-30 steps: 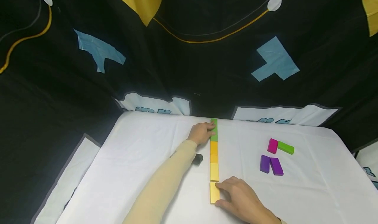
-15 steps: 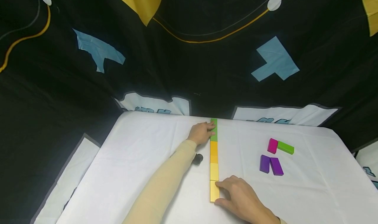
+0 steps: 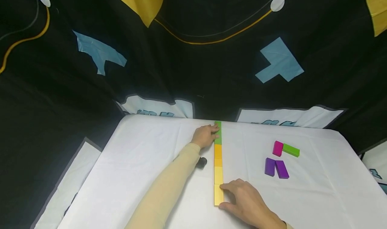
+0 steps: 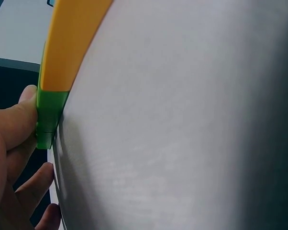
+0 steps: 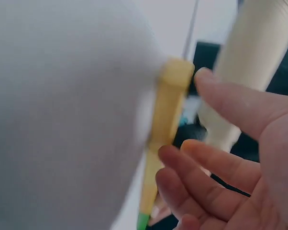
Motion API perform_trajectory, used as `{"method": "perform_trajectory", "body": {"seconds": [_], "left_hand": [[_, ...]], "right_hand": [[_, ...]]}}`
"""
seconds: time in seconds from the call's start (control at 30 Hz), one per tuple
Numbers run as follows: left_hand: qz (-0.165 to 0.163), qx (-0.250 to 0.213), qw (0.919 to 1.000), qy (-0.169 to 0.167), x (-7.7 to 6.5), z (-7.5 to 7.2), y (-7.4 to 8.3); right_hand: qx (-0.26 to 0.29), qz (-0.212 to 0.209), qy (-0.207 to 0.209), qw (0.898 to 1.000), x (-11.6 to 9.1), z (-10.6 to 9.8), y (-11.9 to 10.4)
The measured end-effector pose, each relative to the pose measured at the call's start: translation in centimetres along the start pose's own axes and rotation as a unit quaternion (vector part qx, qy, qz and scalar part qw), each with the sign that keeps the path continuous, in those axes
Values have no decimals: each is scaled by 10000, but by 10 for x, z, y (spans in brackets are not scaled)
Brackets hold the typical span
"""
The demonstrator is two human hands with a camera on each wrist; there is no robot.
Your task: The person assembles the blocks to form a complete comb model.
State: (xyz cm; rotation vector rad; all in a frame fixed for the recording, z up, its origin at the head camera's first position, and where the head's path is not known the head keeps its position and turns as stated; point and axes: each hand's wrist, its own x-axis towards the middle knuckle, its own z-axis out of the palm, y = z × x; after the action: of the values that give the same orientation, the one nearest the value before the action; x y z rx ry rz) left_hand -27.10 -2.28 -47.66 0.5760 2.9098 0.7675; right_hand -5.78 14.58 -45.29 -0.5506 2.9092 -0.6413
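Observation:
A straight row of blocks runs away from the near side in the head view. My right hand (image 3: 246, 202) holds the nearest yellow block (image 3: 217, 196), its index finger at the far end and its thumb at the near corner. This block meets a second yellow block (image 3: 218, 175), followed by orange blocks (image 3: 217, 151). At the row's far end my left hand (image 3: 205, 135) rests its fingers on the green section (image 3: 218, 140). In the left wrist view, thumb and index finger touch the green section (image 4: 53, 110) beside an orange block (image 4: 70, 48).
Right of the row lie a pink block (image 3: 277, 148), a green block (image 3: 291, 150) and two purple blocks (image 3: 282, 169) on the white-covered table (image 3: 314, 195). A small dark round object (image 3: 202, 162) shows beside the left forearm. A black curtain (image 3: 193, 74) stands behind the table.
The right hand has slid the nearest yellow block slightly away from the person, and the narrow gap to the second yellow block has closed. The left hand has stayed at the green section.

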Motion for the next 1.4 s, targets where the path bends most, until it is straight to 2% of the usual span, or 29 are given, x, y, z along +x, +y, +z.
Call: {"method": "perform_trajectory", "body": {"seconds": [0.17,0.27,0.6,0.7,0.9,1.1,1.4], "left_hand": [[-36,-66,10000,-9,0,0,-1],[-19,-54,10000,-7,0,0,-1],[2,-15,10000,-6,1,1,-3],[27,-24,10000,-2,1,2,-3],[74,15,10000,33,1,2,-3],[60,-6,10000,24,1,1,-3],[20,-1,10000,-25,1,1,-3]], "right_hand": [[413,366,846,9949,1,-19,13],[497,503,1146,9909,4,-33,25],[372,-37,2006,9790,9,-62,77],[305,-43,2254,9738,11,-69,90],[361,234,2348,9711,12,-81,112],[256,148,2572,9659,15,-84,131],[444,645,2431,9668,24,-88,155]]}}
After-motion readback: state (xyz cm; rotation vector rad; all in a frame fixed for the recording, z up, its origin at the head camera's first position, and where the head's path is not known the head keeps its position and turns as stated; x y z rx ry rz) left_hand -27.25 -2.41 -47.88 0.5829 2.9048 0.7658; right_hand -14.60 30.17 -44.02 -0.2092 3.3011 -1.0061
